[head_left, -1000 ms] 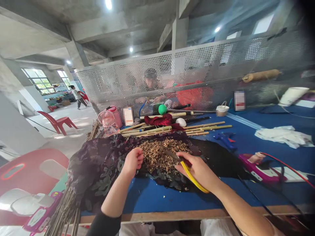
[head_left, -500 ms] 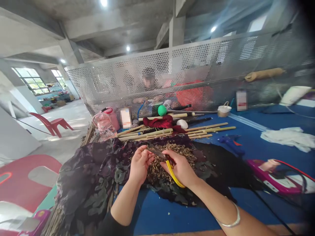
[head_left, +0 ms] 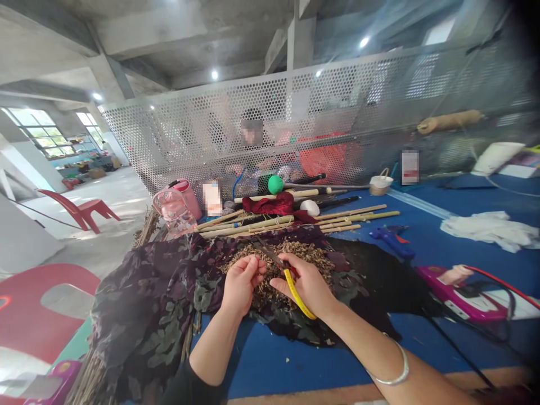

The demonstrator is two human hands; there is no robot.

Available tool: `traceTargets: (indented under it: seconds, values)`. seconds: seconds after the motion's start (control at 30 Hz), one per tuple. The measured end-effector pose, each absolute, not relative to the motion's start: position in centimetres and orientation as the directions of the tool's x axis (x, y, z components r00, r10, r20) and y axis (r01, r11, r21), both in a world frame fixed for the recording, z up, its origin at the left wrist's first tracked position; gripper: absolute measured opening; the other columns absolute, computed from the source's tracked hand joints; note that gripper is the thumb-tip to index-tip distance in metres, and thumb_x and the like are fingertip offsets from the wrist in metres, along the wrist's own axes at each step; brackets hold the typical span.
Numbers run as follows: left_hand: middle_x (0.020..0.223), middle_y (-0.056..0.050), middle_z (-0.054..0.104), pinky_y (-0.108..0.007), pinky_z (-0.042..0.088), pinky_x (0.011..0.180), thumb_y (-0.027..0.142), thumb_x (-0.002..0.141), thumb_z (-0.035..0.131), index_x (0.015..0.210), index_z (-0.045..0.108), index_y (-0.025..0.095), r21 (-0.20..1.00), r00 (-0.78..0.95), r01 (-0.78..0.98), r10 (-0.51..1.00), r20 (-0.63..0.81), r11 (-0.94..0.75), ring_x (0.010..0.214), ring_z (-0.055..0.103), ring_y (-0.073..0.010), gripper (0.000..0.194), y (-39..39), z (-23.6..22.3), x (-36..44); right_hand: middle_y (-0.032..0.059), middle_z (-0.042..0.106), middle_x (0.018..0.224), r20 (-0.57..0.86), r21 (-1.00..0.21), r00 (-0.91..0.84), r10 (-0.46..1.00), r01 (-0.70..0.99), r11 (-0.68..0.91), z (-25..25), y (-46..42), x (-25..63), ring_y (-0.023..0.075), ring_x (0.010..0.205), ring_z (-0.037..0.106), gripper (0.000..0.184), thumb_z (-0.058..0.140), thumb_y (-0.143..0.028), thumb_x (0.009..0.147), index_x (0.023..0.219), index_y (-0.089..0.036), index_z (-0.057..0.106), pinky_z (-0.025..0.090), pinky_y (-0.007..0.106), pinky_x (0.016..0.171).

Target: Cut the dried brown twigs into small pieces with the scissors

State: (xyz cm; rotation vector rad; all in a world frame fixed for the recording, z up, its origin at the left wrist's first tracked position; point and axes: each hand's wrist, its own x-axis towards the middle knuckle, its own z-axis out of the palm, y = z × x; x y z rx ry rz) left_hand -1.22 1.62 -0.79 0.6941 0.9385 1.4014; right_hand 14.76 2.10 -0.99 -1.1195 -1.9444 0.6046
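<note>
My right hand (head_left: 310, 284) is closed on a pair of scissors (head_left: 300, 297) with yellow handles. Their dark blades point up and left, over a heap of short brown dried plant pieces (head_left: 291, 250). Just left of the blades is my left hand (head_left: 244, 278), its thumb and fingertips pinched together; whatever they hold is too small to make out. Under the heap lies a dark, patterned cloth (head_left: 156, 287), which spreads leftward across the blue table (head_left: 270, 360).
Beyond the heap lie bamboo sticks (head_left: 270, 225), a dark red cloth (head_left: 270, 204) and a green ball (head_left: 275, 184). A blue glue gun (head_left: 392, 241) and a magenta device (head_left: 464, 295) with cables are at right. Behind a perforated metal screen (head_left: 177, 129) sits another person (head_left: 252, 135).
The scissor blades have moved away from my left fingertips, toward the upper right of them. My left hand has dropped slightly and its fingers have drawn in. The view has shifted a little.
</note>
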Motion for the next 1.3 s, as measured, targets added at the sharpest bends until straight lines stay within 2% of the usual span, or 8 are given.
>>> traceTargets:
  seconds: [0.07,0.17,0.27,0.37,0.6,0.77,1.17,1.3]
  values:
    - [0.071,-0.002,0.064,-0.016,0.047,0.056,0.036,0.062,0.075,0.081,0.063,0.012,0.858,-0.047,-0.508,0.993,-0.112,0.073,0.061,0.057,-0.0067,0.033,1.5,-0.6,-1.1,0.0018,0.059,0.077,0.398,-0.703,-0.287,0.871,0.515,0.491,-1.0,2.0,14.7,0.0134,0.058,0.051,0.044,0.064,-0.044,0.072,0.106,-0.019,0.052,0.045,0.025,0.056]
    - [0.071,-0.002,0.065,-0.019,0.048,0.06,0.037,0.066,0.072,0.08,0.063,0.013,0.879,-0.058,-0.476,0.996,-0.061,0.026,0.061,0.058,-0.0077,0.029,1.3,-0.5,-1.1,0.0083,0.06,0.095,0.451,-0.628,-0.263,0.853,0.586,0.512,-0.9,2.0,14.7,0.021,0.081,0.058,0.054,0.068,-0.046,0.066,0.109,-0.017,0.05,0.047,0.032,0.075]
    - [0.069,-0.003,0.066,-0.021,0.048,0.061,0.038,0.068,0.069,0.072,0.064,0.013,0.948,-0.095,-0.316,0.995,0.017,-0.046,0.061,0.058,-0.0097,0.026,0.9,-0.4,-1.0,0.0109,0.058,0.1,0.493,-0.539,-0.296,0.818,0.634,0.555,-0.8,1.9,14.8,0.0259,0.093,0.055,0.059,0.071,-0.048,0.063,0.109,-0.017,0.05,0.044,0.038,0.082]
    - [0.068,-0.004,0.067,-0.024,0.049,0.062,0.041,0.069,0.067,0.069,0.064,0.013,0.979,-0.119,-0.184,0.991,0.063,-0.085,0.061,0.059,-0.0122,0.028,0.4,-0.4,-0.7,0.0105,0.057,0.098,0.49,-0.508,-0.341,0.802,0.636,0.581,-0.7,1.9,14.8,0.0262,0.092,0.054,0.06,0.071,-0.049,0.063,0.109,-0.017,0.05,0.044,0.039,0.081]
    - [0.068,-0.004,0.067,-0.026,0.048,0.063,0.042,0.07,0.065,0.081,0.066,0.013,0.984,-0.166,-0.117,0.979,0.116,-0.136,0.061,0.059,-0.0139,0.032,0.1,-0.8,-0.7,0.0089,0.057,0.096,0.464,-0.509,-0.4,0.79,0.61,0.608,-0.3,1.6,14.8,0.0252,0.091,0.054,0.06,0.073,-0.049,0.062,0.109,-0.018,0.051,0.043,0.038,0.082]
    - [0.067,-0.004,0.066,-0.024,0.047,0.061,0.04,0.076,0.06,0.076,0.066,0.013,0.983,-0.143,0.016,0.973,0.181,-0.181,0.061,0.057,-0.0136,0.028,0.1,-0.9,-0.9,0.009,0.058,0.098,0.414,-0.53,-0.399,0.818,0.625,0.573,-0.4,1.5,14.9,0.0248,0.09,0.056,0.06,0.071,-0.05,0.063,0.111,-0.019,0.053,0.045,0.035,0.079]
    - [0.063,-0.002,0.063,-0.021,0.044,0.058,0.037,0.077,0.056,0.071,0.064,0.015,0.978,-0.151,0.082,0.968,0.203,-0.192,0.058,0.055,-0.0122,0.025,0.1,-0.7,-1.0,0.0077,0.065,0.096,0.377,-0.588,-0.34,0.862,0.632,0.506,-1.0,1.5,14.6,0.023,0.086,0.062,0.048,0.069,-0.047,0.067,0.106,-0.021,0.059,0.047,0.032,0.077]
    - [0.06,-0.002,0.06,-0.021,0.043,0.058,0.037,0.078,0.054,0.066,0.062,0.015,0.968,-0.164,0.147,0.96,0.228,-0.205,0.057,0.053,-0.0121,0.026,0.1,-0.6,-1.0,0.0073,0.066,0.094,0.363,-0.612,-0.347,0.865,0.611,0.502,-1.1,1.4,14.4,0.0217,0.081,0.063,0.041,0.066,-0.045,0.071,0.103,-0.021,0.06,0.047,0.028,0.069]
